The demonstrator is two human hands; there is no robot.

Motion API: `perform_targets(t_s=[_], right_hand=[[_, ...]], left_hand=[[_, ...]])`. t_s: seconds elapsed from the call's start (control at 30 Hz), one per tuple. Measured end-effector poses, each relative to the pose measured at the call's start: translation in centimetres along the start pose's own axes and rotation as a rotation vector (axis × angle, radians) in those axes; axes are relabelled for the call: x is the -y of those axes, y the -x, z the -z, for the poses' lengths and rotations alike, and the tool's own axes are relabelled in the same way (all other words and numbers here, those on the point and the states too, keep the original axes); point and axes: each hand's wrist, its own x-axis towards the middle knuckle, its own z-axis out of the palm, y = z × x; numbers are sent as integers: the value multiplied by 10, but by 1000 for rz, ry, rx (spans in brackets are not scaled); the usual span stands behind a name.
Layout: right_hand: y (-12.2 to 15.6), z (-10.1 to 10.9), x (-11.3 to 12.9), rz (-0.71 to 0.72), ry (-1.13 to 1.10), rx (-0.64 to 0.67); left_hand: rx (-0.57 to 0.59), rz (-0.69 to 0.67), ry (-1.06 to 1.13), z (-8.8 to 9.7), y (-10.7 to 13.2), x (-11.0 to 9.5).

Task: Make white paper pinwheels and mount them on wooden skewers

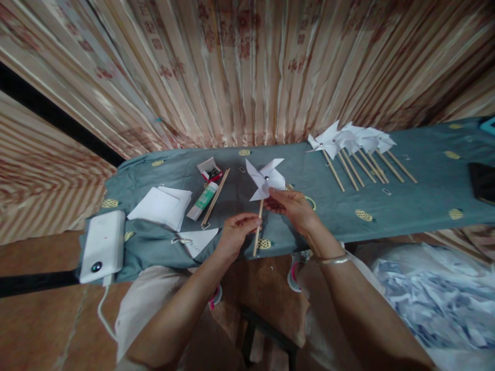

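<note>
A white paper pinwheel (266,178) with a metal pin at its centre sits on a thin wooden stick (257,232) over the teal cloth-covered table (425,196). My left hand (236,232) is closed round the stick near its middle. My right hand (292,206) pinches a lower blade of the pinwheel with its fingertips. A silver bangle (334,260) circles my right wrist.
Several finished pinwheels (351,139) on sticks lie at the back right. A glue tube (203,201), a spare stick (215,197), a small box of pins (211,171), white paper squares (160,206) and a white power bank (103,245) lie left. A dark object (482,181) sits far right.
</note>
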Motion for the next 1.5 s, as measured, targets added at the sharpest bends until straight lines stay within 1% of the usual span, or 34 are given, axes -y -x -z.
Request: perform_targets(t_s=[0.07,0.17,0.27,0.33,0.4,0.47,0.57,0.63,0.7,0.8,0.87,1.13,1.5], right_hand=[[2,2,2,-6,22,14],[4,10,7,-45,30,74],[5,20,13,-65,-56,139],[5,27,17,-37,-136,130],[2,32,22,22,-204,51],[-2,35,24,99,-248,-72],[-9,37,25,201,-244,-231],[-12,37,23,224,-218,-279],[-14,36,21,203,-201,-257],[-15,34,16,153,-189,-150],[-16,34,13,146,-189,-106],[-21,31,6,128,-180,-84],[-20,18,8,64,-179,-55]], left_hand=[[-8,10,26,1,-1,0],[-25,33,80,0,-2,-2],[-42,58,128,0,-2,-4],[-46,66,141,0,-2,-5],[-45,66,134,0,-1,-5],[-30,59,101,0,0,-5],[15,48,35,1,2,-4],[48,48,2,1,3,-3],[66,46,-29,1,4,-2],[66,37,-65,1,4,0],[66,36,-68,1,4,1],[46,61,-29,-1,3,0],[23,76,15,0,4,-1]])
